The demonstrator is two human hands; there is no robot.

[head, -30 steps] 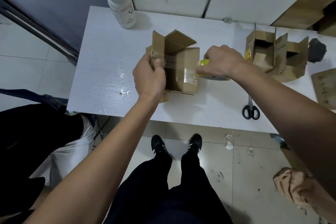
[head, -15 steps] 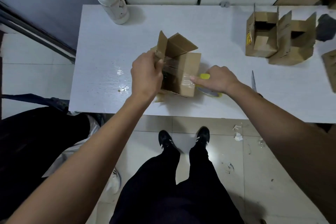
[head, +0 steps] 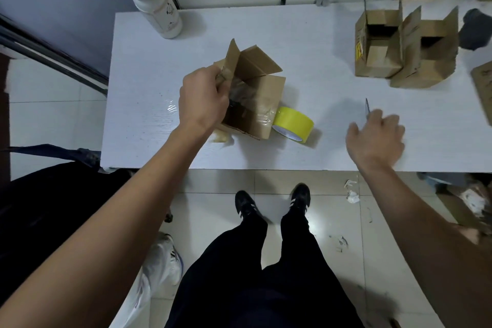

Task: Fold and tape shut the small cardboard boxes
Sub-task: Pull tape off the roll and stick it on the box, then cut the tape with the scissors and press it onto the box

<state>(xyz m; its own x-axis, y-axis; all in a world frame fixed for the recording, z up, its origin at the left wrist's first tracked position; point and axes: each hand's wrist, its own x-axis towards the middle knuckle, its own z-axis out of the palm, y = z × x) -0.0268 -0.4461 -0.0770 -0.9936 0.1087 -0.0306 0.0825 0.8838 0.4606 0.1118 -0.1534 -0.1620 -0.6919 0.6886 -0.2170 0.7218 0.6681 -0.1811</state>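
Observation:
A small cardboard box (head: 259, 93) stands on the white table (head: 149, 80) with its far flaps up and clear tape stretched across its near side. My left hand (head: 203, 97) grips the box's left edge and the tape end there. A yellow tape roll (head: 292, 124) lies on its side against the box's right corner, its tape still joined to the box. My right hand (head: 376, 136) hovers with spread fingers over the scissors (head: 367, 107), of which only the blade tip shows. It holds nothing.
A white bottle (head: 153, 0) stands at the table's back left corner. Two open cardboard boxes (head: 399, 48) sit at the back right, a dark object (head: 475, 33) beyond them. A flat cardboard piece (head: 483, 88) lies at the right edge. My feet are below the table's front edge.
My right hand let go of the yellow tape roll and moved right, over the scissors. The roll now lies against the box. My left hand kept its grip on the box.

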